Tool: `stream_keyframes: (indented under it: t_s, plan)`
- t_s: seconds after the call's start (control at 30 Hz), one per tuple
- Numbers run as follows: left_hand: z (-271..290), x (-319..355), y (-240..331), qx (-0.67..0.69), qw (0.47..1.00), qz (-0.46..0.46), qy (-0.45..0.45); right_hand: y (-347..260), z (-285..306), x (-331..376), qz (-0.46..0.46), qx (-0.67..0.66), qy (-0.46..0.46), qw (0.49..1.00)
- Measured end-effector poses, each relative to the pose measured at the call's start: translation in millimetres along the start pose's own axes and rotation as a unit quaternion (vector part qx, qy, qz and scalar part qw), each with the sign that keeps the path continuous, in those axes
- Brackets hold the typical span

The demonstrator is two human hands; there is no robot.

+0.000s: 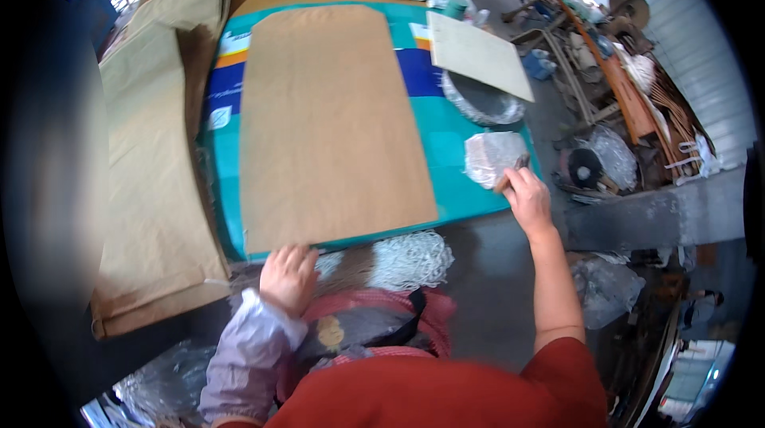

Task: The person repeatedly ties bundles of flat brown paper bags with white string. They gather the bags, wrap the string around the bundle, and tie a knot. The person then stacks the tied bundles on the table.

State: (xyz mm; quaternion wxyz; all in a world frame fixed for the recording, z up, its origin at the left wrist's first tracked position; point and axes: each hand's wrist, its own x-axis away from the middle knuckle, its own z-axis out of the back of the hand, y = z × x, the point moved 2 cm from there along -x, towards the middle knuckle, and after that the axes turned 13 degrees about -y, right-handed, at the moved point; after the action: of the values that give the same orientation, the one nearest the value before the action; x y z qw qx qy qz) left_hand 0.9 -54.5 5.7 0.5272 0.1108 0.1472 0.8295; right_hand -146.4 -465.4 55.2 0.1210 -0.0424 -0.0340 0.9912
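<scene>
A large brown paper bag [331,121] lies flat on a teal printed sheet [466,189] that covers the table. At the bag's near edge, left of its middle, rests my left hand [288,278], fingers stretched toward the paper and holding nothing visible. To the right, my right hand [528,198] is closed on a small brown-handled tool [503,182], brush-like but partly hidden by my fingers. That tool is at the near right side of a plastic-wrapped pale block or container [488,155]; whether they touch I cannot tell.
Folded brown paper bags [151,157] pile up on the left. A pale flat board [480,55] partly covers a round plastic-wrapped basin [482,100] at the right. White string [410,261] hangs by the near table edge. Cluttered shelving [590,69] stands beyond the table's right side.
</scene>
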Motion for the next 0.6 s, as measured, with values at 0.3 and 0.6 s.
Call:
stream_keyframes:
  t_s: [0.3,0.6]
  plan:
    - [-112.5,70.0,-63.2,0.002,0.975,0.067,-0.21,77.9,-16.1,-131.3,-0.187,-0.381,0.221,0.878]
    - [-81.3,85.3,-35.6,0.006,0.987,0.133,-0.096,81.6,-3.4,-146.5,-0.236,-0.358,0.217,0.877]
